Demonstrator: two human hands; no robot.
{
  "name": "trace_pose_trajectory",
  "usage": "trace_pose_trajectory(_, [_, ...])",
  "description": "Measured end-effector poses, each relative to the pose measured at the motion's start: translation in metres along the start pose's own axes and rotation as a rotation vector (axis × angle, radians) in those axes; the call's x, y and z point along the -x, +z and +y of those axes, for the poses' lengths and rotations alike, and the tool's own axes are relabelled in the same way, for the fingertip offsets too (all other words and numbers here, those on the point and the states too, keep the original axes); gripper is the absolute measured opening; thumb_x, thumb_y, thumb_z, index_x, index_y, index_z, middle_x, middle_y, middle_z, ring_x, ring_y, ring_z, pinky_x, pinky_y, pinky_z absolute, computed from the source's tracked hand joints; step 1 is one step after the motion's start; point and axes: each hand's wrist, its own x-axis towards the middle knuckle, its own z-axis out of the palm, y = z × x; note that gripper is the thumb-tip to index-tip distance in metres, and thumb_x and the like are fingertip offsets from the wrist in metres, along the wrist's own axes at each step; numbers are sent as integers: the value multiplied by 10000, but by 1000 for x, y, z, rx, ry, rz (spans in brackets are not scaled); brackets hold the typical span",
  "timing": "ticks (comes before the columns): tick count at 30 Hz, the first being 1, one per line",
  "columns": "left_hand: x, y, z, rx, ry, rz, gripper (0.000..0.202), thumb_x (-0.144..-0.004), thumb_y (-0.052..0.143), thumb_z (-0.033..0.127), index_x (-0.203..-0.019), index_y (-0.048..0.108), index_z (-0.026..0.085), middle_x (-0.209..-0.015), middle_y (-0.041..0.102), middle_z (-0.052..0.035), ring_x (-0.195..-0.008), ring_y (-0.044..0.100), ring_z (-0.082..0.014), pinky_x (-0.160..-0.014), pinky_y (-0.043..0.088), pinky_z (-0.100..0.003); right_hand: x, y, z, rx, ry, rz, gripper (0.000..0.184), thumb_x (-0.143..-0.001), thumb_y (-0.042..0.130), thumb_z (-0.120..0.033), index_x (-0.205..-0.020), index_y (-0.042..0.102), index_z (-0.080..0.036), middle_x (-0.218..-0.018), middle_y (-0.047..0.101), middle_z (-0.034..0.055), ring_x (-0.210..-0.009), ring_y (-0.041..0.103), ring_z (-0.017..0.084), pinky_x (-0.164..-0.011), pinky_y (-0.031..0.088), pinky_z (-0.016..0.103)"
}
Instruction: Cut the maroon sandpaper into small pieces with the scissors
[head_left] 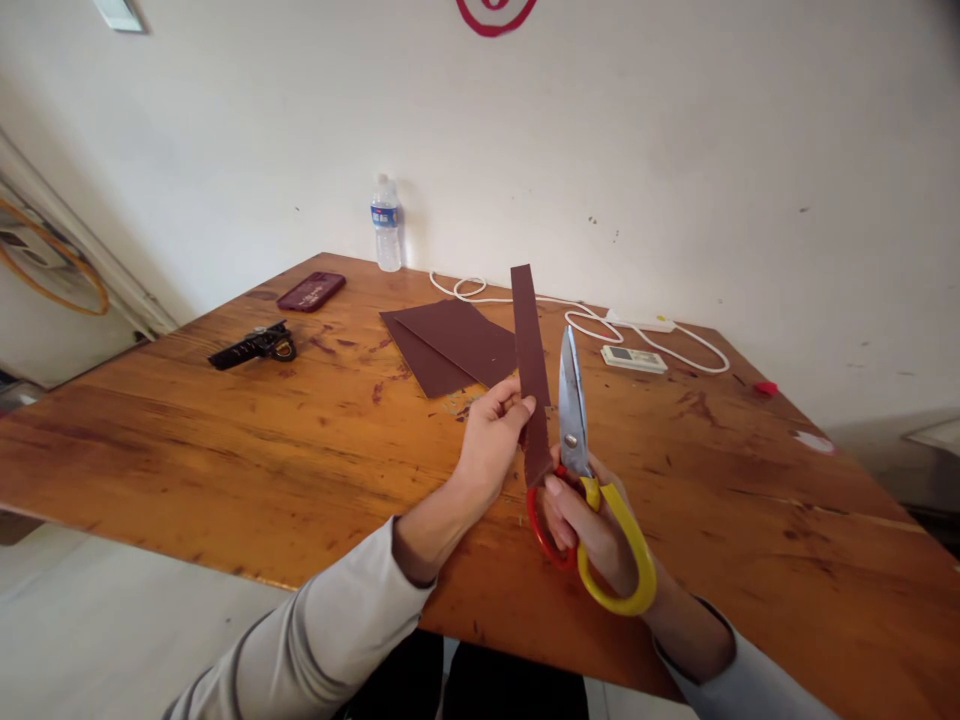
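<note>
Between the fingers and thumb of my left hand [491, 445] is a narrow dark brown strip [529, 340], likely paper or sandpaper, standing nearly upright. My right hand [600, 530] holds scissors [574, 400] with one yellow and one red handle. Their blades point up and are closed, just right of the strip. My right thumb and fingertips are at the strip's lower end, seemingly touching it. Behind my hands, two larger dark brown sheets [450, 345] lie overlapping on the wooden table [337, 460].
A water bottle [386, 228] stands by the wall. A dark red phone [311, 291] and a black strap-like object [253, 345] lie at left. Toward the right back are a white cable [701, 365], a power strip [641, 320], a remote control [634, 359] and a small red piece [766, 388].
</note>
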Motion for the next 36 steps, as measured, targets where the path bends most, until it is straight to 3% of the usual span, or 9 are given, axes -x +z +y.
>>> trace_pose_trajectory(4, [-2, -1, 1, 61, -8, 22, 138, -729, 674, 236, -854, 711, 191, -755, 631, 9, -644, 502, -108, -630, 411, -241, -2, 0, -2, 35, 4, 30, 214, -944, 589, -412, -846, 511, -239, -450, 448, -116, -340, 371, 81, -354, 371, 194])
trace_pose_trajectory(8, [-6, -6, -1, 71, -1, 5, 161, -703, 685, 229, -856, 717, 186, -728, 614, 13, -602, 464, -93, -569, 366, -226, -7, 0, -12, 147, 46, 40, 370, -914, 611, -437, -631, 461, -251, -386, 451, -72, -337, 435, 112, -361, 399, 232])
trace_pose_trajectory(12, [-8, -8, -2, 60, 23, 0, 200, -692, 678, 197, -885, 730, 186, -737, 621, 11, -599, 457, -86, -546, 342, -218, -8, -2, -17, 155, 40, 36, 343, -865, 682, -454, -646, 498, -265, -384, 463, -65, -326, 437, 143, -340, 402, 273])
trace_pose_trajectory(16, [-8, -8, -1, 77, 30, -7, 198, -689, 673, 189, -878, 731, 188, -803, 664, -6, -667, 525, -108, -596, 400, -228, -6, -1, -16, 175, 37, 26, 432, -921, 612, -483, -577, 475, -260, -393, 465, -50, -351, 457, 137, -381, 422, 278])
trace_pose_trajectory(22, [-6, -7, 3, 83, 8, 15, 192, -687, 678, 193, -873, 727, 193, -781, 654, 3, -642, 520, -102, -593, 394, -233, -5, 0, -15, 127, 70, 38, 356, -951, 563, -463, -681, 453, -259, -423, 442, -86, -332, 440, 117, -375, 390, 256])
trace_pose_trajectory(28, [-6, -7, 1, 76, -14, 19, 174, -687, 692, 205, -858, 716, 193, -761, 644, 6, -610, 503, -99, -576, 378, -240, -6, 2, -23, 189, 70, 64, 398, -933, 550, -487, -621, 437, -265, -397, 451, -60, -350, 454, 130, -376, 394, 259])
trace_pose_trajectory(36, [-8, -8, -1, 45, -2, 50, 173, -687, 682, 203, -857, 719, 194, -776, 646, 7, -615, 500, -95, -568, 384, -232, -4, 2, -14, 25, 134, 64, 303, -867, 654, -502, -772, 509, -254, -411, 469, -79, -304, 401, 115, -314, 348, 244])
